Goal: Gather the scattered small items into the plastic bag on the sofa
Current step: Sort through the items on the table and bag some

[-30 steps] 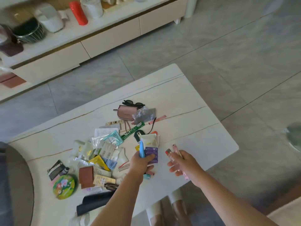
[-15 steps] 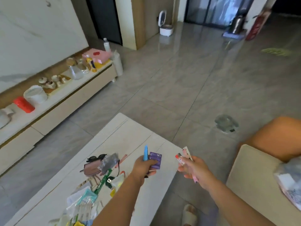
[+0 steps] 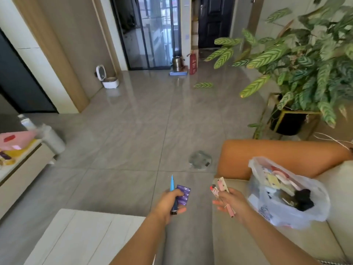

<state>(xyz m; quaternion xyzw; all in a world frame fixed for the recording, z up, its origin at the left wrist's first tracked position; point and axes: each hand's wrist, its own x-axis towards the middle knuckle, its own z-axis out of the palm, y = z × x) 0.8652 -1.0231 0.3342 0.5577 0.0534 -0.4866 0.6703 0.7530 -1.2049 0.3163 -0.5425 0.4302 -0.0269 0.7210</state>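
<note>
While both hands carry small items, the head view shows a load on its way to the bag [image 3: 286, 196], not yet dropped in. The left hand [image 3: 172, 202] curls round a blue pen [image 3: 172, 185] and a purple packet [image 3: 183, 194], holding them over the floor [image 3: 124, 150] between the worktop [image 3: 80, 238] and the sofa [image 3: 248, 240]. The right hand [image 3: 232, 201] pinches a pink stick [image 3: 226, 197] and a small red-tipped piece [image 3: 214, 188], just left of the bag and over the sofa's near edge.

The bag sits on the sofa seat to the right, mouth open and slumped, already holding a heap of cards, packets and something black. So part of the gathering looks done, and these four items are the next to go in. How much is left I cannot tell: only a bare corner of the white worktop shows at the near left.

The sofa is beige with an orange cushion [image 3: 277, 155] behind the bag. The floor is glossy grey tile. A large potted plant [image 3: 305, 64] stands at the far right, a low cabinet [image 3: 21, 169] with pink and yellow things runs along the left, and glass doors [image 3: 152, 31] close the far end, with a pot and a small white appliance on the floor near them.
</note>
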